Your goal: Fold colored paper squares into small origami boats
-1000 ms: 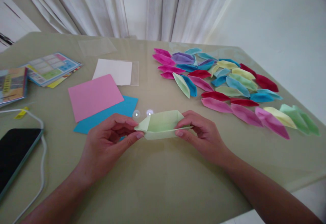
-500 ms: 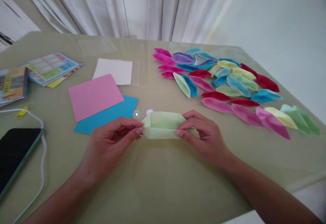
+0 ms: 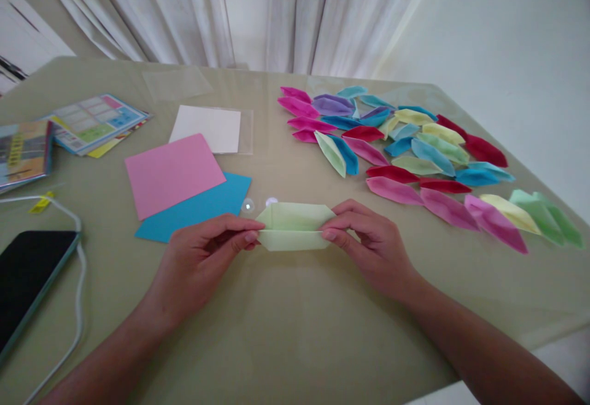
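Note:
A folded piece of pale green paper point(image 3: 295, 227) with slanted corners is held level above the table, a crease running along its length. My left hand point(image 3: 207, 263) pinches its left end between thumb and fingers. At the opposite end, the thumb and fingers of my right hand point(image 3: 373, 245) are closed on the paper. Just behind the left end lie two small round clear things point(image 3: 247, 206). A pink paper sheet point(image 3: 175, 174) overlaps a blue sheet point(image 3: 198, 208) near my left hand.
Many folded paper boats or petals point(image 3: 396, 191) in several colours spread over the right side of the table. White sheets point(image 3: 207, 128) lie behind the pink one. On the left are a phone point(image 3: 32, 288), a white cable point(image 3: 79, 294) and printed booklets point(image 3: 23, 153).
The green paper's middle opening has narrowed, its front and back flaps now lying flatter. My right fingers have shifted slightly outward along its end; both hands keep their hold.

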`<state>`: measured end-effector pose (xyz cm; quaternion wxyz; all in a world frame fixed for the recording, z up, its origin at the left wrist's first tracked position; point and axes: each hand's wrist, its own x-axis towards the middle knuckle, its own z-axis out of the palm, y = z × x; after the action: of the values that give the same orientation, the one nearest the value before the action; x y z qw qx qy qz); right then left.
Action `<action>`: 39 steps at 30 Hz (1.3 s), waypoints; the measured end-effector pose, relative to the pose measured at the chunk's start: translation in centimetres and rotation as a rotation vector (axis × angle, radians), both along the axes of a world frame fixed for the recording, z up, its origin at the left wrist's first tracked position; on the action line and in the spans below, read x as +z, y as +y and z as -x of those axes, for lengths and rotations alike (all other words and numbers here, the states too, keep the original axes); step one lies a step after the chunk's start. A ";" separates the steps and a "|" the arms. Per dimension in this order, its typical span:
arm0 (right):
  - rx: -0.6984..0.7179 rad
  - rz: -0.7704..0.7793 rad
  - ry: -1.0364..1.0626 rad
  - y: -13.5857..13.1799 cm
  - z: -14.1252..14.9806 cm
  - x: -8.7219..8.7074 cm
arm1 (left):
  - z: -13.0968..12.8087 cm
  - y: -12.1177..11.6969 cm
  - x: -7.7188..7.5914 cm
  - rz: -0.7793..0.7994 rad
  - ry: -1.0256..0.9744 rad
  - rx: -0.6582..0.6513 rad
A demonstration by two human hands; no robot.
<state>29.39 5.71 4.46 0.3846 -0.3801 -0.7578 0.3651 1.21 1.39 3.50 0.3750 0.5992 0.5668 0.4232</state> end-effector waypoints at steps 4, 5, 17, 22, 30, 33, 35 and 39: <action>-0.027 0.032 0.039 0.1 -0.1 -0.2 | 0.0 0.0 0.0 0.020 -0.023 -0.020; -0.033 0.032 0.047 0.2 -0.1 -0.2 | 0.0 -0.1 0.0 0.028 -0.031 -0.031; 0.003 -0.002 0.013 0.4 0.0 -0.2 | 0.2 0.3 0.1 0.093 -0.073 -0.034; 0.001 -0.012 0.011 0.5 0.0 -0.1 | 0.7 0.7 0.3 0.141 -0.099 -0.072; -0.011 -0.030 -0.067 0.9 -0.1 -0.1 | 0.7 0.9 0.6 0.135 -0.087 -0.120; -0.104 -0.154 -0.156 0.8 -0.2 -0.4 | 0.5 0.7 0.6 0.111 -0.037 -0.081; -0.219 -0.304 -0.226 0.5 -0.2 -0.4 | 0.1 0.2 0.4 0.021 0.104 -0.024; -0.046 -0.337 -0.241 -1.0 0.3 -0.3 | -1.5 -1.7 -0.5 -0.296 0.373 -0.077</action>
<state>29.11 4.73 4.12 0.3576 -0.3686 -0.8397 0.1764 2.73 -0.30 3.05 0.1878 0.7365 0.5349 0.3690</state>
